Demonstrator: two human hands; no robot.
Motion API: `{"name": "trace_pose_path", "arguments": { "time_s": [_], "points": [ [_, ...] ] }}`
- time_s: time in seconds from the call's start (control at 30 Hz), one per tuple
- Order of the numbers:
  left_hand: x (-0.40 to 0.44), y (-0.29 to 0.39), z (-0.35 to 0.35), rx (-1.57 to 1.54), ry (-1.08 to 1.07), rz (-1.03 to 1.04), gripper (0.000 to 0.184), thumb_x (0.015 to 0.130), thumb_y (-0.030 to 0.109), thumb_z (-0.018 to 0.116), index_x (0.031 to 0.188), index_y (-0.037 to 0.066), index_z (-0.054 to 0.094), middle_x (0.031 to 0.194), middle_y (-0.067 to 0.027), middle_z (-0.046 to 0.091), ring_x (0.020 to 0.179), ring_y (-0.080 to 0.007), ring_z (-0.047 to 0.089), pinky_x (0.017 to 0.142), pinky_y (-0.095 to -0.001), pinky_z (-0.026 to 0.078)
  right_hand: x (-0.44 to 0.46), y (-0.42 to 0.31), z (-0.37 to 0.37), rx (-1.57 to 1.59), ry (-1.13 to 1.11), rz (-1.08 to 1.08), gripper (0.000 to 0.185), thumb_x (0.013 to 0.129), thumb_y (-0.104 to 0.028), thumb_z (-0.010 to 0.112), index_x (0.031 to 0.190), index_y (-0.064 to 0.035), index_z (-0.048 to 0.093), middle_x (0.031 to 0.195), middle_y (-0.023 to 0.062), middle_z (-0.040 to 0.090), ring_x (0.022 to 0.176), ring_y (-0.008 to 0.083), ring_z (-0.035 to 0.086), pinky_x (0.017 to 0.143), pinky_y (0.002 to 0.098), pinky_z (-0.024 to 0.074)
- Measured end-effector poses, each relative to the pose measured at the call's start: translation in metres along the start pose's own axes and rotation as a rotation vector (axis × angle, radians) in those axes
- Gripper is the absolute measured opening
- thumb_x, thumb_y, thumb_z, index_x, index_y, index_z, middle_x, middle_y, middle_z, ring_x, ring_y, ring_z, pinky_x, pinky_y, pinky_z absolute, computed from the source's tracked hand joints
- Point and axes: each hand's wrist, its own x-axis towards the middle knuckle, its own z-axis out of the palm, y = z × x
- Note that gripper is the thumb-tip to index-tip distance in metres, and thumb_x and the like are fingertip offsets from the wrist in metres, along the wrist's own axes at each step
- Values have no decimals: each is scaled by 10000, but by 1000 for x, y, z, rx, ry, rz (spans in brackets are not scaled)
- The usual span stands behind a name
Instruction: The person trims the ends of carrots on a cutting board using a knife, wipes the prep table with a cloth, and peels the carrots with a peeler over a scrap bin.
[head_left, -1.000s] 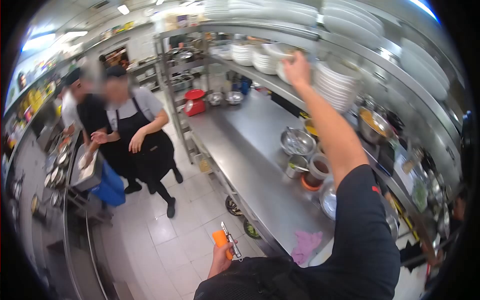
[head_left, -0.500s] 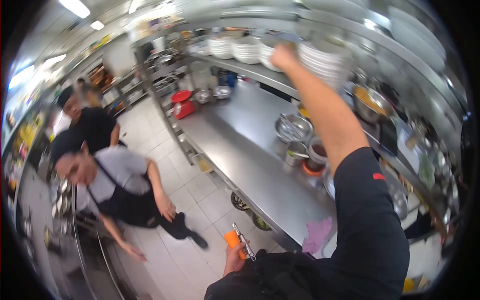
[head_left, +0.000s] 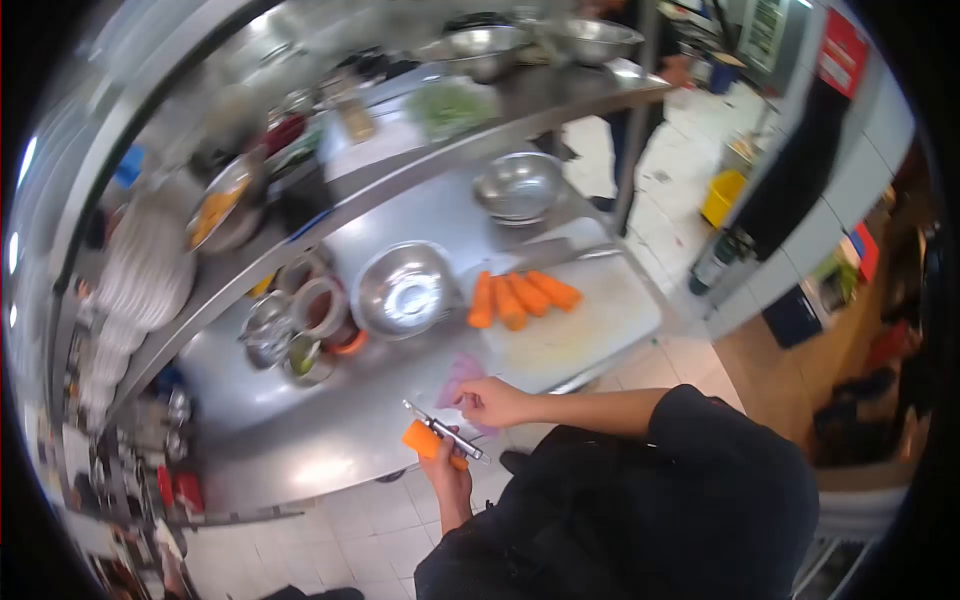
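carrot (head_left: 424, 439), bright orange, sits in the left hand (head_left: 450, 480) by the near edge of the table (head_left: 300, 440), with a metal peeler (head_left: 450, 430) lying slantwise across it; the fingers of that hand are wrapped round both. just to the right of it, the right hand (head_left: 497, 402) is bent inward, its fingers curled, and i cannot tell whether they grip anything or touch the purple cloth (head_left: 463, 374) behind them. right of the cloth and farther off, several more carrots (head_left: 515, 300) lie side by side on the far left part of a white cutting board (head_left: 590, 320). left of these stands a wide metal bowl (head_left: 405, 290), and a second metal bowl (head_left: 518, 188) stands beyond them. farther left are a tub with dark red contents (head_left: 320, 305) and a small metal pot (head_left: 307, 360) with something green in it. above the far side runs a steel shelf (head_left: 420, 160), bearing stacked white plates (head_left: 150, 250) at the left and shredded greens (head_left: 450, 110) farther right. a yellow bucket (head_left: 720, 198) stands on the floor at the far right.
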Motion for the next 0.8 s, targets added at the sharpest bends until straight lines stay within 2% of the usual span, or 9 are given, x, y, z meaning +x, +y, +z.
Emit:
{"name": "trace_pose_path", "arguments": {
  "time_s": [0.07, 0.1, 0.2, 0.27, 0.4, 0.5, 0.53, 0.67, 0.8],
  "points": [
    [4, -34, 44, 90, -59, -56, 398, 850, -37, 624, 1212, 53, 485, 911, -90, 635, 666, -100, 570, 575, -242, 472, -49, 24, -33, 113, -11, -54, 411, 860, -103, 744, 1222, -20, 567, 921, 70, 589, 748, 149, 594, 679, 317, 502],
    [3, -54, 69, 161, -92, -65, 401, 843, -36, 634, 1206, 54, 489, 882, -63, 615, 669, -96, 572, 573, -243, 471, -69, 33, -44, 117, 22, -46, 411, 860, -103, 744, 1222, -20, 567, 921, 70, 589, 748, 149, 594, 679, 317, 502],
    [-4, -103, 140, 196, -142, -65, 414, 827, -45, 648, 1201, 59, 506, 919, -39, 584, 713, -110, 586, 580, -246, 475, -110, 53, -92, 205, 116, 155, 651, 878, -75, 724, 1419, -82, 362, 1007, 79, 541, 786, 152, 608, 694, 306, 519],
    [-10, -136, 186, 252, -212, -127, 422, 824, -50, 648, 1207, 59, 508, 959, -50, 587, 729, -119, 588, 582, -248, 476, -134, 59, -138, 252, 133, 182, 634, 888, -59, 708, 1422, -82, 365, 1025, 82, 537, 794, 144, 613, 687, 300, 522],
    [-15, -202, 262, 237, -283, -130, 498, 853, -77, 637, 1303, 44, 463, 1086, -99, 599, 1010, -251, 677, 797, -361, 604, -182, 60, -234, 332, 182, 258, 595, 909, -31, 679, 1425, -75, 385, 1085, 87, 528, 810, 138, 629, 659, 293, 529],
    [-38, -229, 324, 239, -317, -148, 509, 853, -72, 649, 1308, 55, 461, 1075, -91, 601, 965, -232, 678, 761, -349, 597, -210, 101, -278, 442, 268, 178, 577, 915, -30, 671, 1423, -61, 399, 1083, 100, 548, 815, 163, 645, 659, 308, 539],
    [-41, -237, 332, 303, -317, -166, 506, 855, -69, 660, 1302, 67, 467, 1067, -83, 606, 869, -182, 661, 684, -307, 568, -213, 114, -288, 614, 272, 176, 566, 910, 8, 642, 1421, -53, 406, 1067, 125, 567, 833, 201, 652, 674, 311, 545],
    [-44, -241, 362, 506, -376, -208, 467, 898, -7, 676, 1299, 72, 451, 1054, -80, 610, 737, -123, 593, 588, -247, 486, -229, 144, -326, 938, 419, 353, 545, 838, 96, 570, 1354, -40, 458, 1061, 146, 581, 822, 230, 634, 626, 314, 539],
    [-23, -246, 378, 256, -515, -387, 445, 947, 94, 662, 1315, 73, 412, 1043, -84, 609, 730, -132, 599, 600, -257, 500, -222, 126, -359, 860, 726, 310, 356, 888, -23, 601, 1236, -55, 527, 941, 71, 603, 733, 146, 600, 546, 279, 484]
  ]
}}
